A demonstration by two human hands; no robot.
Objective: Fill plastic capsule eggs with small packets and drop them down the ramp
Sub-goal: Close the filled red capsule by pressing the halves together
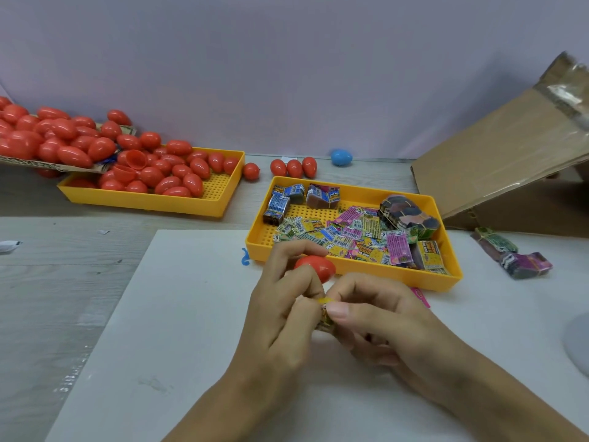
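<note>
Hands meet at the centre of a white board [178, 330] lying on a pale wood-grain table [47, 282]. The left hand [280, 317] curls its fingers around a glossy red plastic capsule egg [317, 267], which pokes out above the knuckles. The right hand [382, 320] pinches a small folded yellow printed packet [326, 306] between thumb and forefinger, pressed up against the left hand's fingers just below the egg.

Just beyond the hands sits a yellow perforated plastic tray [357, 269] holding a loose heap of small colourful printed packets [360, 234], with several banded bundles of packets [408, 215] along its far and right sides. Two more banded bundles [513, 255] lie on the table to the right of this tray. A small blue curled scrap [244, 257] lies at the tray's near left corner, and a pink packet edge [420, 296] shows beside the right hand.

At far left, a second yellow perforated tray [153, 199] holds many red plastic eggs [172, 173], some of them open halves. A cardboard flap [47, 164] heaped with more red eggs overhangs it. Four red eggs [287, 168] and one blue plastic egg [341, 157] rest on the table by the lilac back wall [287, 68].

At far right, a brown cardboard ramp [497, 161] slopes upward to the right.
</note>
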